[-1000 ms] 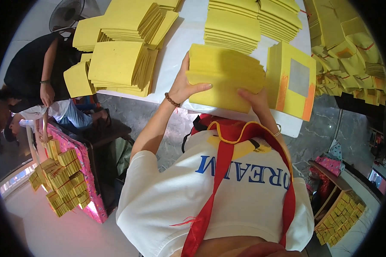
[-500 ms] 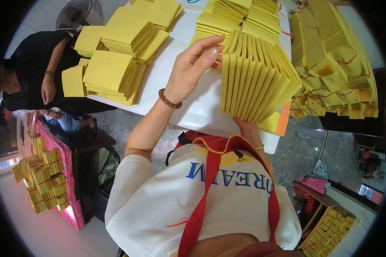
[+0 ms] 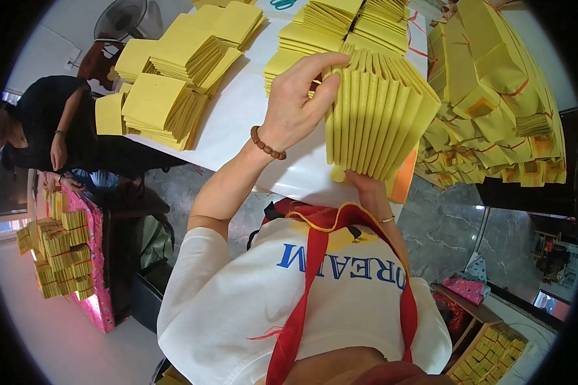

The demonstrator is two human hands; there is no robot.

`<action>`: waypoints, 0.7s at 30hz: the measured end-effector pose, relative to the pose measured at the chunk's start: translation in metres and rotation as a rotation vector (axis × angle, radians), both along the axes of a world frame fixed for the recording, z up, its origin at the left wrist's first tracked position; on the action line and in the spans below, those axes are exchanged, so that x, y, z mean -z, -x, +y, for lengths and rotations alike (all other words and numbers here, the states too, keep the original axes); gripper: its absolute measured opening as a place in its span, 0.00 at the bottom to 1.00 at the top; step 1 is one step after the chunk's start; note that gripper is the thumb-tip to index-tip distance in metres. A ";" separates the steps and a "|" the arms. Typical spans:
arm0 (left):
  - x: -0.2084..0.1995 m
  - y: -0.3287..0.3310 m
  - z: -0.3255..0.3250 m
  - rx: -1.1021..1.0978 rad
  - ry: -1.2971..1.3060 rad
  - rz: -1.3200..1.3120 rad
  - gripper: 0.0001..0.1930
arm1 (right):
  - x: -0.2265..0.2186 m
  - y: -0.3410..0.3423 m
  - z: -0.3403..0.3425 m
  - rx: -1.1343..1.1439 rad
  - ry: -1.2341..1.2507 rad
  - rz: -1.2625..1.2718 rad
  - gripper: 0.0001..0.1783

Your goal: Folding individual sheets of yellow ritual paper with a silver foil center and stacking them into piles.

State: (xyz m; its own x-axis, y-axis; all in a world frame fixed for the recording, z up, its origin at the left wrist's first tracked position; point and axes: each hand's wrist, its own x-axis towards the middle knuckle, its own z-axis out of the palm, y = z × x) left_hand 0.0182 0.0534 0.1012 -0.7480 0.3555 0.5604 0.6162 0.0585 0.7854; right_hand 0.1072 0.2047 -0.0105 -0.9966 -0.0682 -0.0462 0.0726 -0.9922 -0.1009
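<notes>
Upright before me fans a stack of folded yellow paper [image 3: 369, 119], its rounded folds turned toward me. At its upper left edge, my left hand [image 3: 302, 96] has thumb and forefinger closed on the outermost fold. From underneath, my right hand [image 3: 367, 188] grips the bottom of the stack; most of its fingers are hidden behind the paper. The stack is held over the near right end of a white-topped table [image 3: 237, 138]. Beyond my left hand, more folded yellow bundles [image 3: 302, 37] lie close by on the table.
Loose piles of folded yellow paper [image 3: 157, 106] lie at the table's left edge. Green-handled scissors [image 3: 282, 4] are at the far edge. A tall heap of tied yellow bundles [image 3: 494, 96] stands right. On the left, a person in black [image 3: 45, 122] is near a pink-covered surface [image 3: 99, 269] with more bundles.
My left thumb and forefinger have closed on the stack's left edge, where the fingers were more spread before. The stack has shifted slightly left. The view has moved a little.
</notes>
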 end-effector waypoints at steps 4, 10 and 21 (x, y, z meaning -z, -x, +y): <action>-0.002 -0.006 0.013 -0.018 0.001 0.060 0.15 | -0.003 0.000 0.007 0.005 -0.005 -0.049 0.27; -0.006 -0.015 0.025 -0.127 0.067 0.127 0.15 | -0.004 -0.006 0.019 0.017 -0.007 -0.132 0.27; -0.006 -0.018 0.031 -0.192 0.096 0.112 0.17 | -0.008 -0.003 0.019 0.053 -0.018 -0.281 0.27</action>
